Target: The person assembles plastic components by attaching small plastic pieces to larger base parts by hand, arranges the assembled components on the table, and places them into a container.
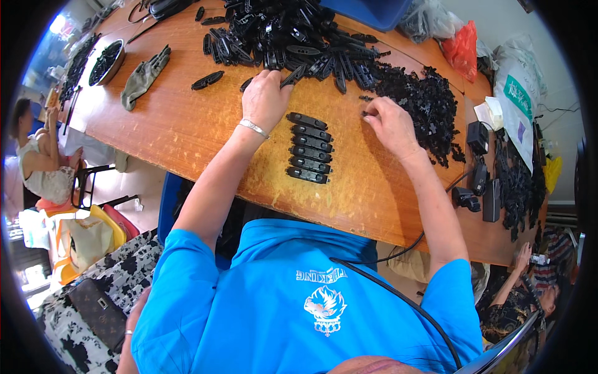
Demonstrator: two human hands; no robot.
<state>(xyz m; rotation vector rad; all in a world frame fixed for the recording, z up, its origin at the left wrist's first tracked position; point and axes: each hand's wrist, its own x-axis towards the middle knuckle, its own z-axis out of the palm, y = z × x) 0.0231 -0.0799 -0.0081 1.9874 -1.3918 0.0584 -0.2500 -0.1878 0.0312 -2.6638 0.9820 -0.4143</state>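
Sorting step judged in hand: left hand [266, 98] laid on long black part [293, 76] at edge of big pile [293, 34], fingers curled, grip on it not confirmed. Right hand [391, 124] pinched on small black piece [365, 114]. Row of five parts [308, 148] lined between hands. Bare bench [180, 128] noted leftward; near edge close.

White printed sack [522, 93], table's far-right edge
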